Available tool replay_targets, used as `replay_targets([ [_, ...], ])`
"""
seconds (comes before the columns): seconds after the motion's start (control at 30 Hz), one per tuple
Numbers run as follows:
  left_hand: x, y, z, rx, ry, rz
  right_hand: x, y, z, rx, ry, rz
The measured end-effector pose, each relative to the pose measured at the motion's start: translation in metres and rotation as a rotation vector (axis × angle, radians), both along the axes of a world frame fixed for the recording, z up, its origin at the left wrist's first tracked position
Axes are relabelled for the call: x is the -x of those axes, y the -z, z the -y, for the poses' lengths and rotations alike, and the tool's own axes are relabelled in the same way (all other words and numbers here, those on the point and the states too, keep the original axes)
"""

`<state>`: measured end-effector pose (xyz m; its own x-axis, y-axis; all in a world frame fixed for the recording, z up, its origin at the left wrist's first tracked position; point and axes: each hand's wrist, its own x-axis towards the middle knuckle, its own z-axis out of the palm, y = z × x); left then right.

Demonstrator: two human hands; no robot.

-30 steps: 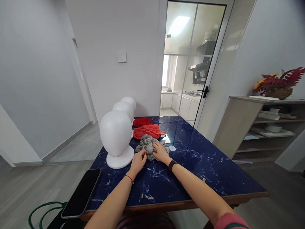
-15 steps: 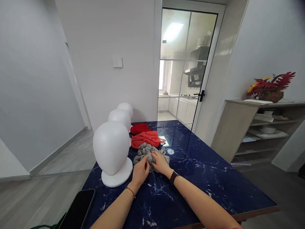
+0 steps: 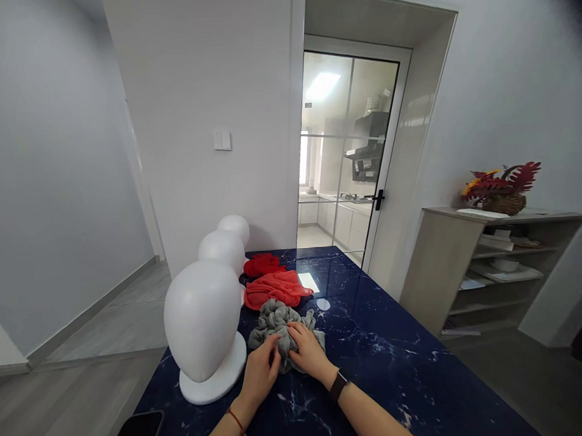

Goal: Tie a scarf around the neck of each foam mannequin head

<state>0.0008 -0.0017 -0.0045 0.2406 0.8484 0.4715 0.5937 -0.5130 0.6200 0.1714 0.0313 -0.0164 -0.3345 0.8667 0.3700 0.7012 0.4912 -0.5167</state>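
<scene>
A crumpled grey cloth [image 3: 279,326] lies on the dark blue marble table [image 3: 382,361]. Both my hands are on its near edge. My left hand [image 3: 259,375] pinches a fold of the grey cloth with curled fingers. My right hand [image 3: 308,353], with a dark watch at the wrist, grips the cloth beside it. A white foam mannequin head [image 3: 202,327] stands just left of my left hand, on a round base.
Two more white foam heads [image 3: 223,249] stand behind the first. An orange-red cloth [image 3: 274,288] and a red cloth [image 3: 263,265] lie beyond the grey one. A dark phone [image 3: 136,433] lies at the table's near left. A shelf unit [image 3: 488,262] stands right.
The camera has tilted up, so the table and hands sit lower in view. My hands have stayed on the grey cloth, working its near edge.
</scene>
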Motion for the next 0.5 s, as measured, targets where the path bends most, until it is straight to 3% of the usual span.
replay_targets([
  [0.27, 0.012, -0.009, 0.010, -0.011, -0.092, -0.026, -0.001, -0.002, 0.011, -0.039, 0.036, -0.005],
  [0.5, 0.020, -0.006, 0.015, -0.061, -0.165, -0.062, 0.007, 0.007, 0.024, -0.089, 0.112, -0.016],
])
